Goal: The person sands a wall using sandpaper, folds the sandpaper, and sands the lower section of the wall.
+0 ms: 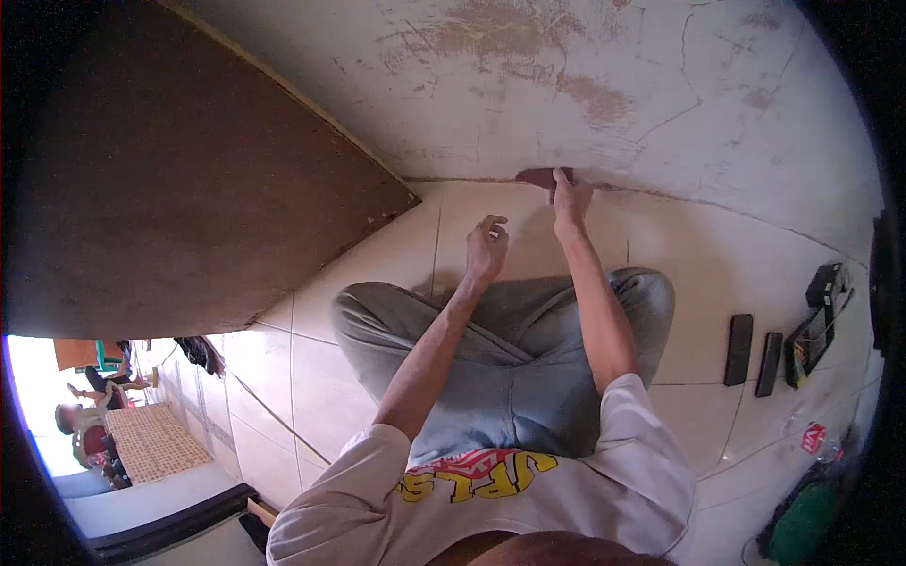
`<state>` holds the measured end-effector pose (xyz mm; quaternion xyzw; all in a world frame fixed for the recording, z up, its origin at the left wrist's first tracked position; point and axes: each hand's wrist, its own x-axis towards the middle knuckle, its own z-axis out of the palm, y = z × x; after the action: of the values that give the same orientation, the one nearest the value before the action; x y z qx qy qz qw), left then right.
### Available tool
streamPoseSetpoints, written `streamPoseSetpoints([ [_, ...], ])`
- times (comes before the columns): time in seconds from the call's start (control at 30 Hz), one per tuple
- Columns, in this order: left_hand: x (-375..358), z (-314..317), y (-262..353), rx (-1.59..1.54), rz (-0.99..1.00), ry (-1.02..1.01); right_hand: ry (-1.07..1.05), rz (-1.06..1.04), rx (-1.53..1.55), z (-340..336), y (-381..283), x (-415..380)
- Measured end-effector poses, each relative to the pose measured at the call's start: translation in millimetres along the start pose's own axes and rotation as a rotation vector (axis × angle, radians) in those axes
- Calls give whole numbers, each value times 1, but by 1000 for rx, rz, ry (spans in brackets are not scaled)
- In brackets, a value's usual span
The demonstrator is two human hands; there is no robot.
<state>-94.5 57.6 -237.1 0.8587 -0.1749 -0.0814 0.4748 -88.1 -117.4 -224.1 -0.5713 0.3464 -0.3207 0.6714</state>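
Note:
My right hand [572, 200] is closed on a reddish-brown piece of sandpaper [538, 177], pressing it along the foot of the wall [651, 123] where it meets the floor. The wall's white paint is worn and cracked, with reddish patches. To the left, my left hand [487, 247] hovers over the floor tiles in front of my crossed legs. Its fingers are loosely curled and apart, and I see nothing in them.
A large dark brown panel [198, 179] leans in at the left, its corner near the wall. At right lie two dark phone-like objects [739, 349], a black device [813, 340] and a plastic bottle [819, 440]. A person [90, 429] sits far left.

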Motion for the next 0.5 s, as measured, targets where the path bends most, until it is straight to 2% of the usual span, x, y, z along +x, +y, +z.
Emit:
streamPoseSetpoints([
  [0.07, 1, 0, 0, 9, 16, -1, 63, 22, 27, 0, 10, 5],
  [0.1, 2, 1, 0, 10, 1, -3, 64, 21, 28, 0, -4, 2],
  [0.17, 2, 2, -4, 11, -21, -5, -151, -27, 155, 1, -49, -13],
  [0.2, 1, 2, -5, 6, -1, -2, -151, -22, 153, 2, -47, -15],
  [0.3, 0, 2, -4, -11, 3, -12, -48, 77, 263, 3, -28, -8],
  [0.37, 0, 1, -3, -17, -13, -23, 29, 55, -29, -1, 7, 3],
  [0.5, 2, 2, -4, -9, -10, -3, 35, -95, 161, 10, -19, -4],
])
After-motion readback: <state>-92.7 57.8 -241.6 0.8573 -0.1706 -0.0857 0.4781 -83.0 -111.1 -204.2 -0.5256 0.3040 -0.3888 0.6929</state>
